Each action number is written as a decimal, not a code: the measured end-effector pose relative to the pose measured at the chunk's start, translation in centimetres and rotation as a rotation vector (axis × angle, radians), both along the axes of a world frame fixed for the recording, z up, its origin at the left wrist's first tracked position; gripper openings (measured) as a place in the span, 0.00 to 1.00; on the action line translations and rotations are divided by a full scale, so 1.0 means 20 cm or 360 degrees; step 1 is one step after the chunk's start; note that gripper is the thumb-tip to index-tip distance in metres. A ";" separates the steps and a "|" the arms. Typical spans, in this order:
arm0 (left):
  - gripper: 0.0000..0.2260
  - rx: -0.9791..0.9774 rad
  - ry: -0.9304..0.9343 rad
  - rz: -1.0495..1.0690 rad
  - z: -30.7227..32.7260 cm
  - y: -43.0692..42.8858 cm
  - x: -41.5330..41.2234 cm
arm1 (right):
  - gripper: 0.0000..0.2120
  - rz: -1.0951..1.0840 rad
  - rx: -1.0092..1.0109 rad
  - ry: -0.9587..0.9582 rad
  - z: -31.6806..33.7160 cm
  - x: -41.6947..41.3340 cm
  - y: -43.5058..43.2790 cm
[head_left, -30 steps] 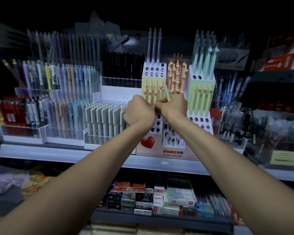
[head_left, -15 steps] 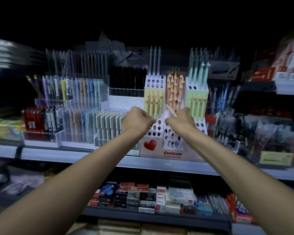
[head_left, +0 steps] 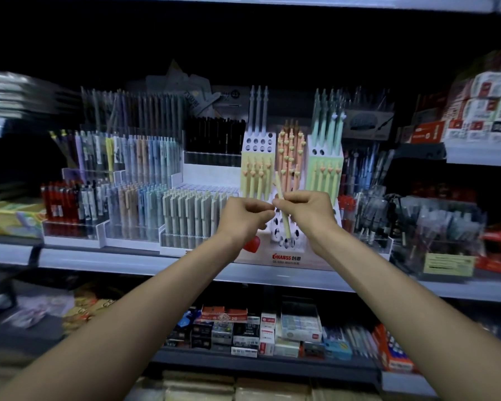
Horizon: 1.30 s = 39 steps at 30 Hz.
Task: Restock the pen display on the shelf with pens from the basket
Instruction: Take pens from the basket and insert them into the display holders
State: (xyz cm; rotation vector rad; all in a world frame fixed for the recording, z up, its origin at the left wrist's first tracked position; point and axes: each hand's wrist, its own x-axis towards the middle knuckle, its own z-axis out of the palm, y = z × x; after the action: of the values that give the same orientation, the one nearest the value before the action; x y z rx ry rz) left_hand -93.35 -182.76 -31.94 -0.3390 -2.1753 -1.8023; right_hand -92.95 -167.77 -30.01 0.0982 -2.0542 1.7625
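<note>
Both hands have drawn together since half a second ago, and the slim pale yellow-green plastic pen (head_left: 285, 227) has swung from a slant to nearly upright. Right-hand fingers (head_left: 285, 201) are curled round the pen's middle, clamped on it. Its lower end hangs just before the round holes low in the white tiered pen display (head_left: 256, 141); whether it sits in a hole cannot be told. Left-hand fingers (head_left: 265, 211) are curled, tips together beside the pen and touching the right hand (head_left: 308, 211); whether they pinch the pen cannot be told. The left hand (head_left: 243, 217) hides part of the display's red heart (head_left: 253, 245). The display stands on the grey metal shelf (head_left: 128, 263), just right of a clear tray of grey-capped pens (head_left: 191, 209).
</note>
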 end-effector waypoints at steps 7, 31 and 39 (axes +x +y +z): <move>0.02 0.0047 0.0099 0.0002 -0.02 0.02 -0.02 | 0.13 0.0140 -0.0260 -0.0020 0.01 0.03 -0.01; 0.05 -0.0128 0.0193 0.0525 0.20 0.05 -0.36 | 0.08 -0.0282 0.0095 0.0261 0.21 -0.43 -0.08; 0.05 -0.0188 0.0077 0.0671 0.15 0.09 -0.42 | 0.08 -0.0317 0.0179 0.0214 0.13 -0.48 -0.10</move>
State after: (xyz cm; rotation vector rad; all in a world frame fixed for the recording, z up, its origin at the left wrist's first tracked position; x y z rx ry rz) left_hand -101.76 -180.99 -29.01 0.0519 -2.1265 -1.4256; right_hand -102.54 -169.76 -27.32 0.0424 -1.9912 1.4816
